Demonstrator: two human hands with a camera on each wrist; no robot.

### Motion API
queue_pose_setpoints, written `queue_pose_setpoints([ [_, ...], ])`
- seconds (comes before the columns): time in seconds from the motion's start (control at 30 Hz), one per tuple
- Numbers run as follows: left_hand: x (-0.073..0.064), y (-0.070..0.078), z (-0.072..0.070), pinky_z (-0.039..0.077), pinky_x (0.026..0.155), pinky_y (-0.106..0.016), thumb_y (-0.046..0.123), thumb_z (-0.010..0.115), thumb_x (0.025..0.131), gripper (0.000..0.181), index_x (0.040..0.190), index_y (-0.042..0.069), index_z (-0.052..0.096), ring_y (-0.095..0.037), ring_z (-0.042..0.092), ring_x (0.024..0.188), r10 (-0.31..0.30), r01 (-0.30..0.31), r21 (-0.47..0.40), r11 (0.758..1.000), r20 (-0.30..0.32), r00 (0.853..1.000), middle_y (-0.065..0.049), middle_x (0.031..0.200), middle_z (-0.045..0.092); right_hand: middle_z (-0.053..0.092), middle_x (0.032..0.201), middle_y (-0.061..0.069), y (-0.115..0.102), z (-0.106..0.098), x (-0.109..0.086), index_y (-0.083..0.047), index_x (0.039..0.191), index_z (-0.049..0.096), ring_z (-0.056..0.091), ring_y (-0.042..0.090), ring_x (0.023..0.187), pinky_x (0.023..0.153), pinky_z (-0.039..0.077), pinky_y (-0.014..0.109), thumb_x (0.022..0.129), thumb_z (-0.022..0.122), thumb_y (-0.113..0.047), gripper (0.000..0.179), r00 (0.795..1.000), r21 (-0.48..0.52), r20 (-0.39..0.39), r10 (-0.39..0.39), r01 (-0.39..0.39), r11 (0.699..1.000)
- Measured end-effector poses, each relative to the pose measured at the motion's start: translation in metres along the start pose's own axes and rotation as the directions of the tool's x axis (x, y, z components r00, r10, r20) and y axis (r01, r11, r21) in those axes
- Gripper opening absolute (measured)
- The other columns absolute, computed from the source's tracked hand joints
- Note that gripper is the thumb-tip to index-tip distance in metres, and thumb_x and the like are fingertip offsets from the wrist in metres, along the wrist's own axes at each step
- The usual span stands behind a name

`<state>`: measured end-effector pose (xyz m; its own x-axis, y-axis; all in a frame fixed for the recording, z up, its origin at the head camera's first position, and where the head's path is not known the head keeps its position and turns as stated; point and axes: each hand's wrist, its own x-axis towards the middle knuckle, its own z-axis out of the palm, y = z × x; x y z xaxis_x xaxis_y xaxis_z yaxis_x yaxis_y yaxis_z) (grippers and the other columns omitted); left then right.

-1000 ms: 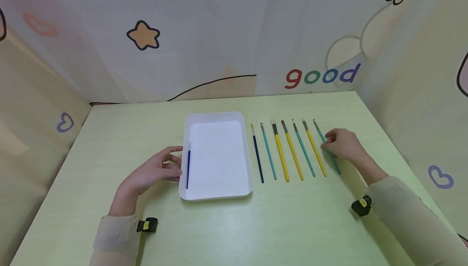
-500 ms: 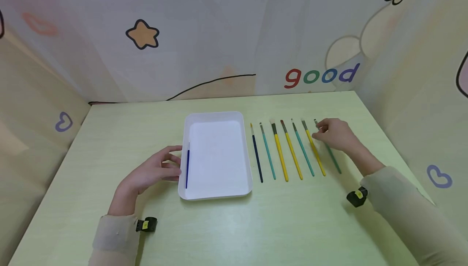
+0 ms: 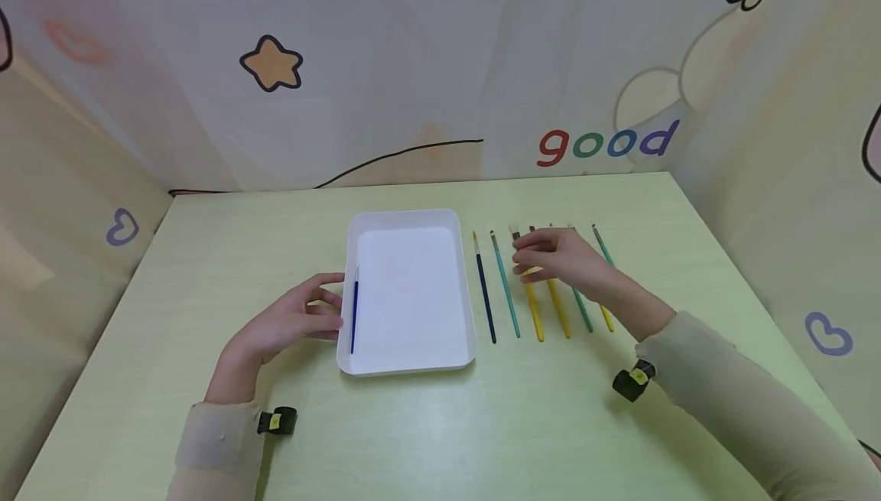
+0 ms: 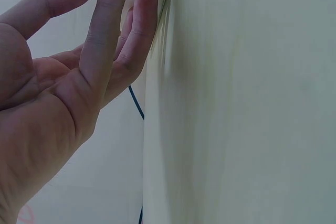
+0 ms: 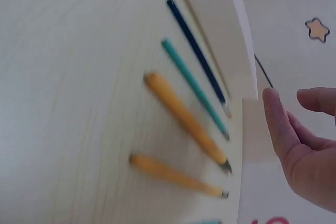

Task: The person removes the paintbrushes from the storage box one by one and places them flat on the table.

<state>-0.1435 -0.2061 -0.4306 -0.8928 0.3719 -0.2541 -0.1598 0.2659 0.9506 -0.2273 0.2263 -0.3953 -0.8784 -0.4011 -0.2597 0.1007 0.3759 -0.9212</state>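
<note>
In the head view my left hand (image 3: pixel 285 321) rests its fingertips against the left side of a white tray (image 3: pixel 413 367), fingers slightly bent. Inside the tray, along its left wall, lies a thin blue paintbrush (image 3: pixel 355 310). My right hand (image 3: pixel 560 256) hovers over the row of paintbrushes right of the tray, with thumb and fingers apart and nothing between them in the right wrist view. It partly covers a thick yellow paintbrush (image 3: pixel 534 313), another yellow paintbrush (image 3: pixel 559 311) and a teal paintbrush (image 3: pixel 582 311). A dark blue paintbrush (image 3: pixel 485 294) lies nearest the tray.
Beside the dark blue one lies a teal paintbrush (image 3: pixel 505 287). At the row's right end are a yellow paintbrush (image 3: pixel 606 320) and a teal paintbrush (image 3: pixel 602 243), both partly hidden by the right arm. Printed cloth (image 3: pixel 413 88) surrounds the pale table (image 3: pixel 413 440).
My right hand has left the rightmost teal paintbrush, which stays on the table, and moved left over the middle of the row. My left hand and the tray have stayed put.
</note>
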Motion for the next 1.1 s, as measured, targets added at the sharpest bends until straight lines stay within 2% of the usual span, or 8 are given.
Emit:
queue_pose_setpoints([
  [0.17,0.000,0.000,0.000,0.060,0.090,-0.040,-0.001,0.068,0.095,0.070,0.155,0.002,0.033,-0.035,0.064,0.108,-0.003,0.003,0.005,1.000,-0.002,1.000,-0.028,0.128,0.051,0.060,0.131,0.030,-0.011,0.027,0.007,0.012,0.141,0.045,0.062,0.042,0.119,0.101,0.052,0.052,0.103,0.063,-0.010,0.047,0.993,0.140,0.117,-0.032,0.015,0.990],
  [0.33,0.000,-0.001,0.000,0.060,0.089,-0.040,0.000,0.068,0.095,0.070,0.155,0.002,0.034,-0.034,0.065,0.105,-0.005,0.005,0.021,1.000,-0.009,1.000,-0.028,0.127,0.052,0.056,0.137,0.029,-0.022,0.060,0.016,0.013,0.145,0.040,0.061,0.039,0.123,0.103,0.050,0.052,0.104,0.060,-0.006,0.050,0.976,0.225,0.211,-0.056,0.007,0.974],
  [0.47,0.000,-0.001,0.000,0.060,0.089,-0.040,0.001,0.069,0.095,0.070,0.155,0.002,0.034,-0.034,0.065,0.104,-0.005,0.006,0.028,1.000,-0.011,1.000,-0.028,0.127,0.052,0.053,0.142,0.029,-0.029,0.090,0.022,0.012,0.147,0.039,0.060,0.039,0.125,0.101,0.053,0.045,0.103,0.060,-0.004,0.052,0.961,0.239,0.275,-0.043,-0.025,0.971],
  [0.6,0.001,-0.001,0.000,0.060,0.089,-0.040,0.001,0.069,0.095,0.070,0.155,0.002,0.034,-0.035,0.065,0.104,-0.005,0.006,0.035,0.999,-0.012,1.000,-0.028,0.127,0.052,0.054,0.141,0.025,-0.033,0.120,0.029,0.010,0.148,0.039,0.061,0.038,0.124,0.102,0.053,0.044,0.103,0.062,-0.005,0.053,0.946,0.241,0.325,-0.007,-0.075,0.968],
  [0.83,0.002,0.000,0.001,0.060,0.089,-0.041,0.002,0.069,0.095,0.069,0.156,0.004,0.035,-0.035,0.065,0.106,-0.015,0.015,0.037,0.999,-0.014,1.000,-0.027,0.128,0.051,0.056,0.138,0.024,-0.034,0.157,0.037,0.011,0.147,0.041,0.063,0.035,0.121,0.099,0.055,0.039,0.102,0.062,-0.004,0.052,0.933,0.292,0.359,0.017,-0.129,0.948],
  [1.1,0.001,0.000,0.001,0.060,0.089,-0.041,0.003,0.068,0.096,0.069,0.156,0.004,0.034,-0.036,0.064,0.107,-0.016,0.016,0.038,0.999,-0.011,1.000,-0.027,0.128,0.051,0.054,0.140,0.027,-0.038,0.185,0.044,0.014,0.143,0.044,0.064,0.035,0.119,0.098,0.055,0.041,0.101,0.059,-0.003,0.048,0.954,0.358,0.298,0.015,-0.127,0.925],
])
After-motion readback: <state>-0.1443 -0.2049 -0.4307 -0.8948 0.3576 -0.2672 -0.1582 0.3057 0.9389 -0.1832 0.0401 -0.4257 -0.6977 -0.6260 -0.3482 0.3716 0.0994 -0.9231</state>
